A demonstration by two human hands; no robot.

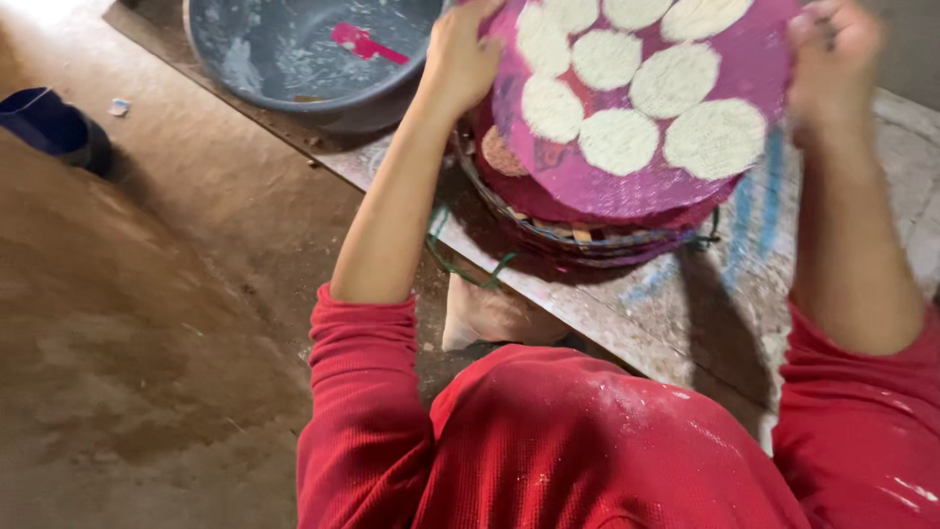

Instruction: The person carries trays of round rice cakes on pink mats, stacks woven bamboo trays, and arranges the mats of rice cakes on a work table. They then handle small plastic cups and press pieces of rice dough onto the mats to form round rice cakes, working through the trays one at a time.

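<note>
Hands hold a round magenta tray by its two opposite edges, tilted toward the camera. The left hand grips the tray's left edge, fingers curled over the rim. The right hand is blurred at the right edge; it appears closed on the rim, though the fingers cannot be made out clearly.

Eight pale round dough discs show on the tray, some cut off by the top of the frame. They sit close together, with a bare band of magenta along the lower rim.

The tray is held just above a stack of similar trays resting in a woven basket. The basket stands on a worn, flour-dusted desk, near its front edge. To the left on the desk is one grey basin with one pink scraper inside.

Beyond the desk's edge, the brown earthen floor lies open to the left. One blue container sits at the far left. Both forearms are bare, red sleeves pushed up.
</note>
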